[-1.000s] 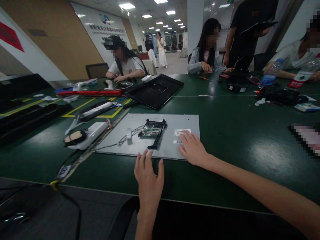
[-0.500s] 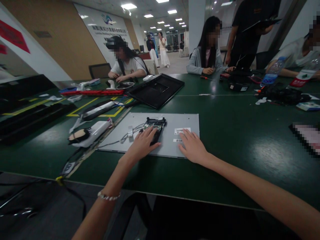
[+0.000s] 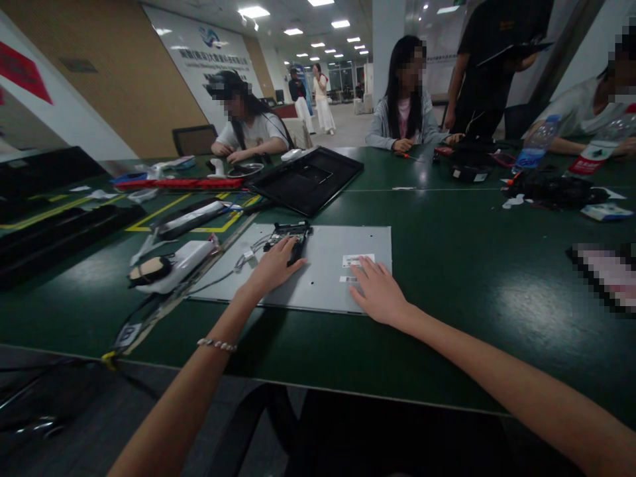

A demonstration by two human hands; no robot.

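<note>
Tabletop (image 3: 457,265): half-curled left grip (image 3: 273,267) on bracket (image 3: 300,232)

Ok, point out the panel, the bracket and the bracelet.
Panel (image 3: 325,258): head view, bare grey surface near its middle.
Bracket (image 3: 294,228): head view, the black bar along its far side.
Bracelet (image 3: 217,344): head view, beads midway along its visible stretch.

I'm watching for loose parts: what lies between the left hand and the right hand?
In the head view, no loose part shows there: only the gray panel with a small dark spot and, close to the right hand, white labels.
</note>
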